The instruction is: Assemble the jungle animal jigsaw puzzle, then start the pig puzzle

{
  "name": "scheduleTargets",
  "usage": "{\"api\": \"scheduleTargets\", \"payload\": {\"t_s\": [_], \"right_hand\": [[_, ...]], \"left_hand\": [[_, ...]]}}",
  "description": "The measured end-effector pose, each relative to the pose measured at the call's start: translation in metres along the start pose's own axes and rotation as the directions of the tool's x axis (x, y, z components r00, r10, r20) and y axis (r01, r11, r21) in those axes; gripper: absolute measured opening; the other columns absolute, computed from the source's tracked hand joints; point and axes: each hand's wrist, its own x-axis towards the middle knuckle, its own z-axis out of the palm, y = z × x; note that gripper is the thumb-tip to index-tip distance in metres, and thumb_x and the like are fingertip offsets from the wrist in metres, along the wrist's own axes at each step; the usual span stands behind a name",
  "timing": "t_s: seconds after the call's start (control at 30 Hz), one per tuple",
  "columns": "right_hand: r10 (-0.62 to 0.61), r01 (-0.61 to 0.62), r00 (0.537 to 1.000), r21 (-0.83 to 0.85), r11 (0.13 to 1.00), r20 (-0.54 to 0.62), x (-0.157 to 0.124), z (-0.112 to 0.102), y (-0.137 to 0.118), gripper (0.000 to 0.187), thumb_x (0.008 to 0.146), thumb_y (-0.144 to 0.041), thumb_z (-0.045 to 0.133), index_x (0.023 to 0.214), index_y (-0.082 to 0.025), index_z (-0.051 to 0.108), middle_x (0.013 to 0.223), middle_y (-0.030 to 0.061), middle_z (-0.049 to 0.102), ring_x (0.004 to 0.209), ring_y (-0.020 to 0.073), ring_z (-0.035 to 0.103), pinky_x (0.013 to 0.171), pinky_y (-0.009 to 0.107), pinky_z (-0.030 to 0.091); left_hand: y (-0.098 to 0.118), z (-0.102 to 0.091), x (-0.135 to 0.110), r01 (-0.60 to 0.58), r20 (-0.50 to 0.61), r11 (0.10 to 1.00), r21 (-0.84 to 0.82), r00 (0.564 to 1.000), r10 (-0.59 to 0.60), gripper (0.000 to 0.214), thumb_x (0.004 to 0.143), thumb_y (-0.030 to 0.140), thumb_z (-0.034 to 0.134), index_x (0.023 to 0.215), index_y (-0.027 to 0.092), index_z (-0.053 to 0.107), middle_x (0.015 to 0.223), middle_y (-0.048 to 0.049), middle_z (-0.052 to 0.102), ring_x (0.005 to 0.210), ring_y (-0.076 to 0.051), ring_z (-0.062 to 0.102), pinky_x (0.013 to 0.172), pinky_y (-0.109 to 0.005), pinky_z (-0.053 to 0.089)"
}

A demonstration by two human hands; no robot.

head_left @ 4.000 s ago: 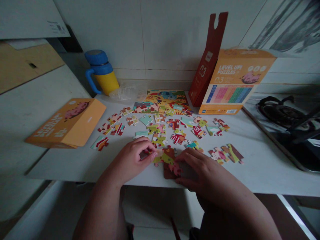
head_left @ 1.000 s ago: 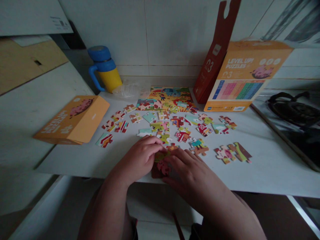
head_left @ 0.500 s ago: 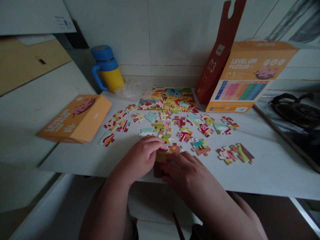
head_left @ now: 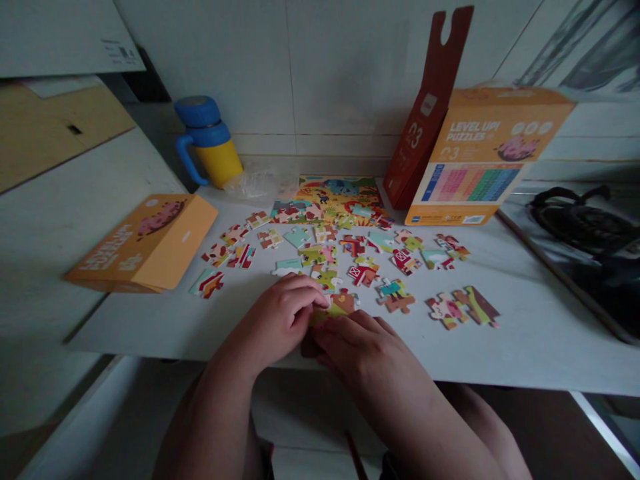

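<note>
Close together at the table's front edge, both hands are on joined jigsaw puzzle pieces [head_left: 342, 304] in brown and green. My left hand [head_left: 286, 312] has its fingers curled over the left side of these pieces. My right hand [head_left: 360, 343] bends its fingers onto the near right side, hiding part of them. A brown corner of the pieces shows between the hands. Just beyond lie loose puzzle pieces [head_left: 363, 272] with barn, grass and sky prints. To the right rest two pieces, a cow piece [head_left: 445, 310] and a green-brown piece [head_left: 477, 305], side by side.
A printed picture sheet [head_left: 345, 193] lies at the back by the wall, beside clear plastic wrap [head_left: 260, 183] and a blue-yellow bottle [head_left: 215, 150]. An orange box [head_left: 150, 243] lies left; an opened puzzle box [head_left: 470, 160] stands right. A black stove [head_left: 590, 260] borders the table.
The view has shifted slightly, so everything sits a little further left. My right hand's fingers have moved slightly over the pieces; my left hand looks nearly unchanged.
</note>
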Motion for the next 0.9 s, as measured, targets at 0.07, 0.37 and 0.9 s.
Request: {"api": "scheduleTargets", "payload": {"t_s": [0.07, 0.37, 0.9], "right_hand": [[-0.019, 0.017, 0.999, -0.029, 0.999, -0.039, 0.0006, 0.003, -0.0017, 0.014, 0.093, -0.022, 0.082, 0.105, -0.025, 0.074, 0.101, 0.0031, 0.077, 0.089, 0.0235, 0.065, 0.072, 0.036, 0.047], [-0.019, 0.019, 1.0, -0.065, 0.998, -0.003, 0.0004, 0.006, -0.0015, 0.014, 0.096, -0.023, 0.078, 0.109, -0.025, 0.073, 0.107, 0.0019, 0.077, 0.095, 0.0251, 0.066, 0.077, 0.04, 0.05], [-0.015, 0.015, 1.0, -0.035, 0.999, -0.004, 0.003, 0.0074, 0.0015, 0.014, 0.096, -0.027, 0.078, 0.11, -0.026, 0.075, 0.105, 0.0013, 0.077, 0.092, 0.0255, 0.068, 0.077, 0.042, 0.053]], "left_hand": [[0.0004, 0.0003, -0.0004, -0.003, -0.005, 1.0, 0.014, 1.0, 0.003, 0.04, 0.088, -0.007, 0.052, 0.102, 0.022, 0.076, 0.112, -0.0044, 0.075, 0.11, -0.021, 0.068, 0.1, -0.038, 0.056], [-0.0009, 0.0027, -0.002, 0.026, 0.001, 1.0, 0.007, 1.0, -0.026, 0.038, 0.089, -0.006, 0.054, 0.104, 0.023, 0.075, 0.113, -0.004, 0.072, 0.112, -0.021, 0.066, 0.101, -0.037, 0.055], [-0.0011, 0.0039, -0.0029, 0.036, -0.011, 0.999, 0.03, 0.999, -0.036, 0.033, 0.092, -0.003, 0.057, 0.106, 0.023, 0.072, 0.115, -0.0047, 0.07, 0.112, -0.021, 0.064, 0.1, -0.039, 0.054]]}}
